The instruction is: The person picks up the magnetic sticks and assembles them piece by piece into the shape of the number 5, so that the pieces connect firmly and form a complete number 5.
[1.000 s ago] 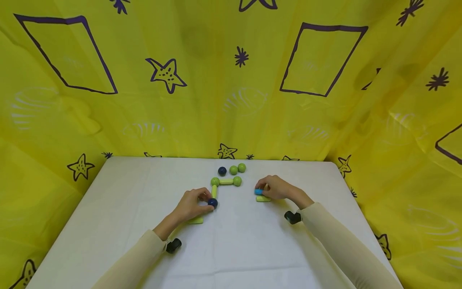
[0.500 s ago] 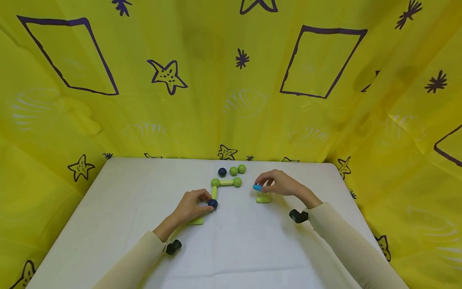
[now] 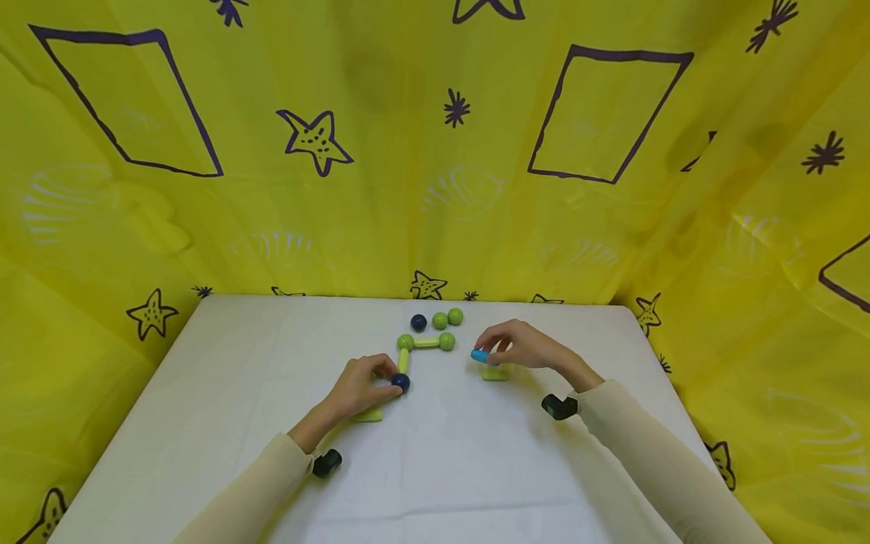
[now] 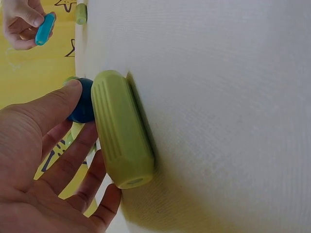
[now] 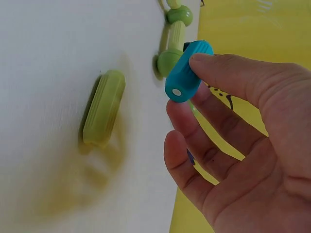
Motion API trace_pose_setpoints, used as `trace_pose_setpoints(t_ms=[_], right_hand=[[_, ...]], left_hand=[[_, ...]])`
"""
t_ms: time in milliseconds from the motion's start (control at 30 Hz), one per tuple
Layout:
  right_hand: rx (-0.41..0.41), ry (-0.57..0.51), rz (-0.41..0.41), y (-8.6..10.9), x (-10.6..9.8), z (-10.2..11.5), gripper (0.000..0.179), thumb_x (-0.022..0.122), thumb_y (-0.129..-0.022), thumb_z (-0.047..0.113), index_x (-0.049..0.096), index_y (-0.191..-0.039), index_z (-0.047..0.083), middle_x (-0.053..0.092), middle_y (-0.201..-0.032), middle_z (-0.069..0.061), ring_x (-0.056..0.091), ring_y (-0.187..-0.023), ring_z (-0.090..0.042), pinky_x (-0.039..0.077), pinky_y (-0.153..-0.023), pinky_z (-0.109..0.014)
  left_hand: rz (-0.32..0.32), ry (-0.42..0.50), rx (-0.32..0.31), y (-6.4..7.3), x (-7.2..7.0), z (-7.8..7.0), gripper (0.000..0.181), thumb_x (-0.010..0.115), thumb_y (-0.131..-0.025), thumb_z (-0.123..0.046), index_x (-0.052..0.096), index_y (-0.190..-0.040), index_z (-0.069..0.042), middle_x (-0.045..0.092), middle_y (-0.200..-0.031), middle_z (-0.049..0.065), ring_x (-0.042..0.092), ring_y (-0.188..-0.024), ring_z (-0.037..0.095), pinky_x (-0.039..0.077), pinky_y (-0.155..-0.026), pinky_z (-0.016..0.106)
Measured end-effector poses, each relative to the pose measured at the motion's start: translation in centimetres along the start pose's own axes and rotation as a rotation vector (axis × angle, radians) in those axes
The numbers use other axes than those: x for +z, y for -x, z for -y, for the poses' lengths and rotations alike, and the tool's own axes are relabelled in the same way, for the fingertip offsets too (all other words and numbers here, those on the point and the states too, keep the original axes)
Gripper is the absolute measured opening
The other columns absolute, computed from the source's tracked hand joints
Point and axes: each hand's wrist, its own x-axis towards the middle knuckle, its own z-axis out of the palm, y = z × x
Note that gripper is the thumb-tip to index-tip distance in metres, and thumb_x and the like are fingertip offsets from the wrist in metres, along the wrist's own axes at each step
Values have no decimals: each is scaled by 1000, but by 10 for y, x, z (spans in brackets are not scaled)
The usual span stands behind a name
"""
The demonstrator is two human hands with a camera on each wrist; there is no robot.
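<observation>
My left hand (image 3: 362,387) pinches a dark blue ball (image 3: 401,383) between thumb and fingers. The ball sits at the near end of a green stick (image 3: 404,361), part of an L-shaped chain with two green balls and a second green stick (image 3: 427,343). A loose green stick (image 4: 124,131) lies on the table beside the left fingers. Above the table, my right hand (image 3: 519,344) pinches a blue stick (image 5: 188,73) with a pale round spot on its end. Another green stick (image 5: 104,108) lies beneath the right hand.
Behind the chain rest a dark blue ball (image 3: 418,323) and two green balls, one of them a green ball (image 3: 455,316). A white cloth covers the table (image 3: 448,461). Yellow patterned curtains (image 3: 381,211) rise at its back and sides.
My right hand has lifted the blue stick off the table beside the green stick and carried it slightly left. The left hand stays in place on the dark blue ball.
</observation>
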Motion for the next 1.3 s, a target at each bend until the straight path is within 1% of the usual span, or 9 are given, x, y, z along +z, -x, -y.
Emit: trace_pose_setpoints(t_ms=[133,300,600,833,900,1133,1300], right_hand=[[-8,-17,21,-7,6,2,20,71,-96,6,74,-116,9,73,-113,-4,67,-97,-22,54,-92,-40],[-7,-33,45,-16,15,6,20,70,-96,6,75,-115,9,73,-110,-3,66,-97,-20,54,-91,-37],[12,-64,92,-38,34,12,21,71,-96,6,75,-116,9,74,-106,-1,66,-98,-17,53,-90,-32],[24,-76,114,-51,50,16,18,74,-94,7,76,-111,12,73,-102,1,66,-93,-16,55,-82,-30],[26,-77,118,-55,55,17,17,74,-94,8,77,-110,12,72,-101,2,65,-92,-15,55,-81,-30],[30,-49,137,-66,69,21,19,74,-94,8,77,-112,15,71,-103,4,64,-93,-13,53,-85,-29],[-7,-31,155,-74,74,24,20,74,-94,6,76,-113,13,72,-103,4,64,-93,-10,53,-84,-28]], left_hand=[[-1,0,5,0,0,0,20,87,-84,-16,72,-98,-14,72,-91,-6,66,-89,17,54,-85,41],[0,-1,6,0,-1,0,20,87,-84,-16,72,-97,-14,72,-91,-6,66,-89,17,53,-85,41],[8,9,-8,0,-2,1,20,87,-84,-16,72,-97,-13,73,-91,-5,66,-88,16,53,-85,41],[16,33,-25,-2,-2,1,20,87,-84,-17,72,-96,-13,73,-91,-5,68,-89,16,53,-86,42],[16,37,-26,-2,-2,2,20,87,-84,-17,72,-96,-13,73,-91,-6,68,-89,16,53,-86,42],[8,40,-16,-2,-2,3,20,87,-84,-18,72,-96,-13,74,-90,-5,69,-88,17,54,-86,41],[2,47,-7,-1,-2,3,19,87,-84,-17,72,-96,-12,75,-90,-4,70,-88,17,54,-86,41]])
